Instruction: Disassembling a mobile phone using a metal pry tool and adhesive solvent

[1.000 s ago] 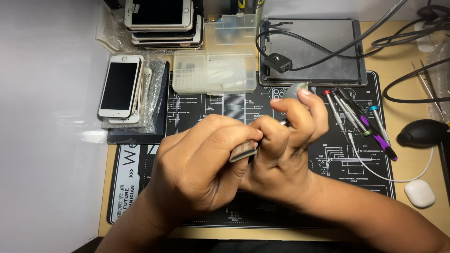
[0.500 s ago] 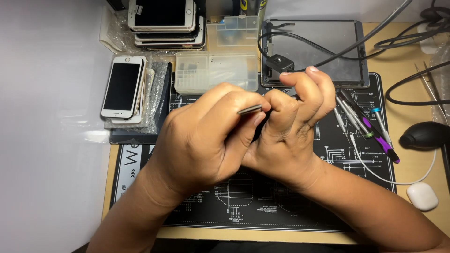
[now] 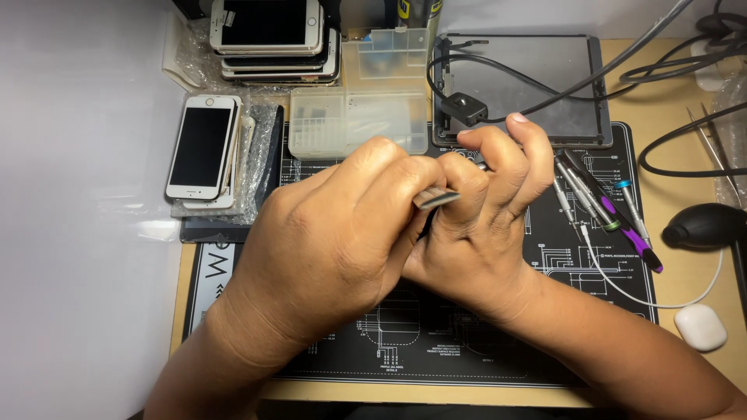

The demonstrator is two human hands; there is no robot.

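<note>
My left hand [image 3: 334, 233] and my right hand [image 3: 486, 225] are pressed together above a black repair mat [image 3: 436, 342]. A flat grey metal tool [image 3: 436, 199], like tweezers, sticks out between my left thumb and fingers, with only its end showing. My right hand's fingers curl tightly beside it around a small dark part [image 3: 482, 165] that is almost wholly hidden. The metal tool points toward my right fingers. What lies between the palms is out of sight.
A stack of phones [image 3: 268, 35] and a white phone [image 3: 201, 148] lie at the back left, next to a clear plastic parts box [image 3: 358, 120]. A grey tablet shell [image 3: 529, 78] with a black cable, screwdrivers [image 3: 603, 206], a black air blower [image 3: 704, 225] and a white case [image 3: 700, 327] lie on the right.
Both hands have shifted farther from me over the mat and turned. The metal tool has risen from low between the hands to near my right fingers.
</note>
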